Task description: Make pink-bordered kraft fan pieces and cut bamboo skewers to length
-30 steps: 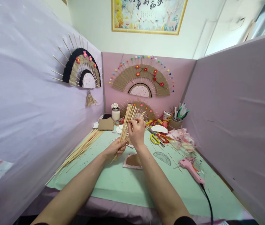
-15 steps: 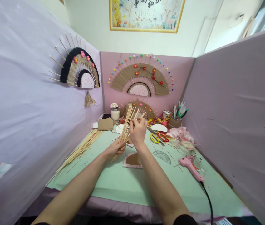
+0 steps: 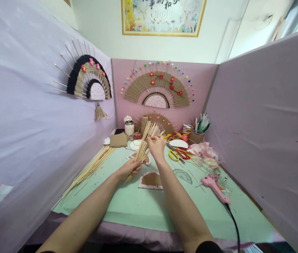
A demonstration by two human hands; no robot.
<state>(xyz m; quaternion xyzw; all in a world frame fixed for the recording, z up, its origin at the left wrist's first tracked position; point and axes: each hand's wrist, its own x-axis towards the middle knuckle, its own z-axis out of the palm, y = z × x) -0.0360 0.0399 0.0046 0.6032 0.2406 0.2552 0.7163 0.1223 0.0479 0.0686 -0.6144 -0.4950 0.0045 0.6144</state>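
My left hand is wrapped round the lower part of a bundle of thin bamboo sticks, which slants up and fans out at the top. At the right side of the bundle, my right hand has its thumb and fingers pinched on a stick; its fingers partly hide the tips. Below the hands lies a half-round brown cardboard piece with a pink-white fabric edge. A similar piece is partly covered by the sticks.
More bamboo sticks lie along the left side. To the right are scissors, a clear protractor and a pink glue gun with a black cord. Decorated fans hang on the partitions. A jar stands at the back.
My right hand has shifted slightly right and down, away from the middle of the bundle. The sticks' tops have tilted a little to the right. My left hand keeps its hold.
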